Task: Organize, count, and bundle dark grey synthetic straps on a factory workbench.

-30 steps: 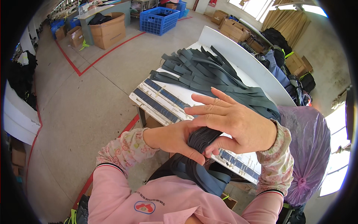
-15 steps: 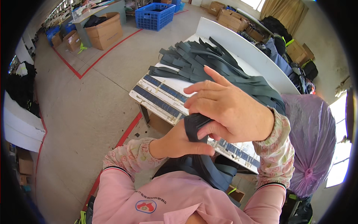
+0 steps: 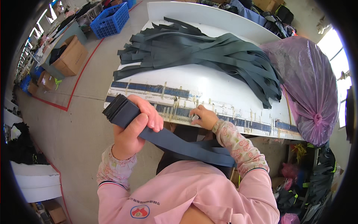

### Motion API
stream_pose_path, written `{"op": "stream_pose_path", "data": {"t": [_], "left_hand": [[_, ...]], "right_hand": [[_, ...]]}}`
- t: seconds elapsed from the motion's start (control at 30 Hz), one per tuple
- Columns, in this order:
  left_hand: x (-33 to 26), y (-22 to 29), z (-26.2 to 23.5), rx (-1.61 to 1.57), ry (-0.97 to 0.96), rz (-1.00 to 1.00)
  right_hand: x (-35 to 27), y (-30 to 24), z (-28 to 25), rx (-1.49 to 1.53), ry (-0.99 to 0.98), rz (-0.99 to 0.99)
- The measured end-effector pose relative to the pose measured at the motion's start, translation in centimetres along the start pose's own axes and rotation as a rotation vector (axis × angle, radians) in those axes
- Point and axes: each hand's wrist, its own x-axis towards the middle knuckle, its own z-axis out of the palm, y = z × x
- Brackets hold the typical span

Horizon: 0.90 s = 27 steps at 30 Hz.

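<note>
My left hand point(image 3: 136, 128) is closed round a stack of dark blue-grey fabric strips point(image 3: 123, 112). Their evenly gathered ends stick out past my fingers at the upper left, while the rest trails down to the right across my lap. At the table's front edge, my right hand point(image 3: 204, 116) pinches a small whitish piece point(image 3: 195, 118); I cannot make out its kind. A wide heap of similar dark strips point(image 3: 179, 48) lies spread over the white table point(image 3: 186, 74) beyond both hands.
Worn tape and dark bands line the table's front edge, and a raised white board point(image 3: 209, 16) borders its back. To the right bulges a tied pink plastic bag point(image 3: 309, 86). A cardboard box point(image 3: 69, 56) and a blue crate point(image 3: 110, 20) stand at the far left.
My hands have come apart: the left moved left with the gathered strips, and the right let go of them and went down to the table edge. The view has shifted too.
</note>
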Motion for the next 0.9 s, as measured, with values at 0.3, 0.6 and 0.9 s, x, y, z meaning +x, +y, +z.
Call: {"op": "stream_pose_path", "data": {"t": [0.3,0.6,0.9], "left_hand": [[1.9,-0.1,3.5,0.032,0.013,-0.057],[7.5,1.2,10.8,0.109,-0.146,-0.051],[20.3,-0.1,30.9,0.282,-0.295,-0.056]], "right_hand": [[-0.3,4.8,2.0,0.043,0.094,-0.044],[0.5,5.9,-7.1,0.714,0.271,0.071],[-14.8,-10.7,-31.3,0.764,0.624,-0.343]]}}
